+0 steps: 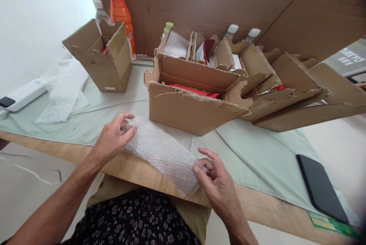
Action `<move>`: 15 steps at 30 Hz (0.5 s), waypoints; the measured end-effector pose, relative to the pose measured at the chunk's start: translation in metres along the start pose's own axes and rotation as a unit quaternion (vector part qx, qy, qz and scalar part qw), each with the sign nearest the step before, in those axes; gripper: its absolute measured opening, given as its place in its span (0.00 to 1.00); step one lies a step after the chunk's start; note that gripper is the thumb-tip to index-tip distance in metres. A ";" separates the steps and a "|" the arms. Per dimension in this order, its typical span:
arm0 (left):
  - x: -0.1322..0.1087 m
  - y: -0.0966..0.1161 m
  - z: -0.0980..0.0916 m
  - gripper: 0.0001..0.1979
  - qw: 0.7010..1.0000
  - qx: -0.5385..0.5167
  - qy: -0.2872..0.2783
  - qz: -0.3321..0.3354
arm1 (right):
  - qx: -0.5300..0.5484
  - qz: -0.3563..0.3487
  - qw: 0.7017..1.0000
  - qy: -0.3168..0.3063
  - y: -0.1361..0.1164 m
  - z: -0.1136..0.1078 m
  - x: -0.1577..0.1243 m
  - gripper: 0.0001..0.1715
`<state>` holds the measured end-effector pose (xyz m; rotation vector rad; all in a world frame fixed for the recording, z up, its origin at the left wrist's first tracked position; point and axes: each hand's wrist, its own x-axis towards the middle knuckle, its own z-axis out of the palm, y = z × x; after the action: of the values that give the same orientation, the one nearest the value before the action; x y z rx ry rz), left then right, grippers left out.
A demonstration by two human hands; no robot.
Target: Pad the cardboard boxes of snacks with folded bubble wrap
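Note:
A long bundle rolled in bubble wrap (160, 152) lies slantwise at the near edge of the table (257, 203). My left hand (113, 138) pinches its upper left end, fingers closed on the wrap. My right hand (215, 178) holds the lower right end, fingers curled on the wrap's edge. What is inside the wrap is hidden. Just beyond the bundle stands an open cardboard box (188, 100) with something red inside.
A smaller open box (103, 60) stands at the back left beside an orange bottle (120, 8) and a clear bottle (100, 12). Loose bubble wrap (61, 92) and a white device (20, 96) lie left. More cardboard boxes (286, 88) fill the right. A black tablet (320, 187) lies near right.

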<state>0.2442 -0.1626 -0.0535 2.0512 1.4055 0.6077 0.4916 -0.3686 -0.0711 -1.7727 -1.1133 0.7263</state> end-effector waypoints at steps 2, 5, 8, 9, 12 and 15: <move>0.018 0.003 -0.002 0.26 0.998 0.057 -0.011 0.024 | 0.026 0.009 0.998 -0.055 -0.003 0.018 -0.015 0.29; 0.043 0.007 0.009 0.29 0.987 0.127 -0.056 0.078 | 0.019 0.007 0.990 -0.136 -0.003 0.044 -0.040 0.28; 0.056 0.009 0.026 0.29 0.980 0.139 -0.092 0.108 | 0.009 -0.048 0.979 -0.198 0.005 0.065 -0.065 0.21; 0.057 0.008 0.029 0.30 0.978 0.142 -0.099 0.114 | 0.003 -0.060 0.978 -0.201 0.010 0.071 -0.073 0.19; 0.048 0.004 0.032 0.29 0.973 0.154 -0.106 0.133 | 0.007 -0.065 0.981 -0.185 0.026 0.083 -0.089 0.18; 0.028 0.002 0.030 0.21 0.968 0.161 -0.099 0.166 | 0.090 -0.074 0.960 -0.255 0.032 0.087 -0.086 0.20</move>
<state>0.2743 -0.1430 -0.0728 2.5568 1.1076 0.3049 0.3962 -0.4204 -0.1355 -1.3629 -1.4463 1.1944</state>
